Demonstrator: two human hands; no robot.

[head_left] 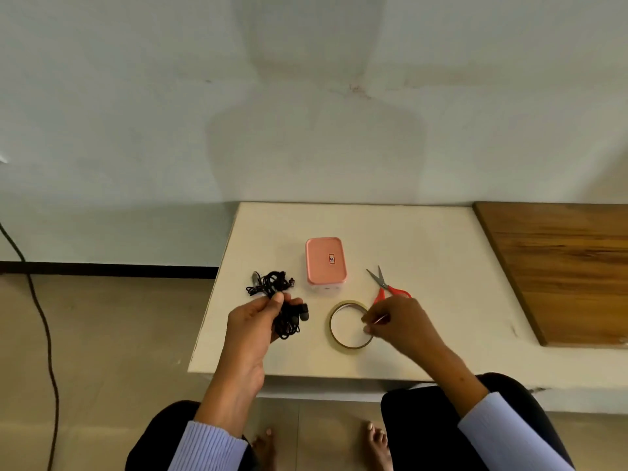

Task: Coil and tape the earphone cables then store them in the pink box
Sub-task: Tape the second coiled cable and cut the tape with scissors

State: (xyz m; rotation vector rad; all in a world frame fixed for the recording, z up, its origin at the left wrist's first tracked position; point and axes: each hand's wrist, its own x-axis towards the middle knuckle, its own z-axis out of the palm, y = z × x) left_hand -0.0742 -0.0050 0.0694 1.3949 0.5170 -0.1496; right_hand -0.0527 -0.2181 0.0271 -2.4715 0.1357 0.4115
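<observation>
My left hand point(258, 321) grips a bundle of black earphone cable point(289, 321) just above the white table, near its left edge. A second tangle of black earphones point(270, 283) lies on the table right behind that hand. The pink box point(326, 261) stands closed with its lid on, behind and between my hands. My right hand point(397, 321) reaches over the right rim of a flat-lying tape roll point(350, 326), fingertips pinching at the roll's edge.
Red-handled scissors point(387, 287) lie behind my right hand, blades pointing away. The white table point(441, 300) abuts a wall at the back and a wooden board point(560, 266) on the right. A black cord point(44, 334) runs over the floor at left.
</observation>
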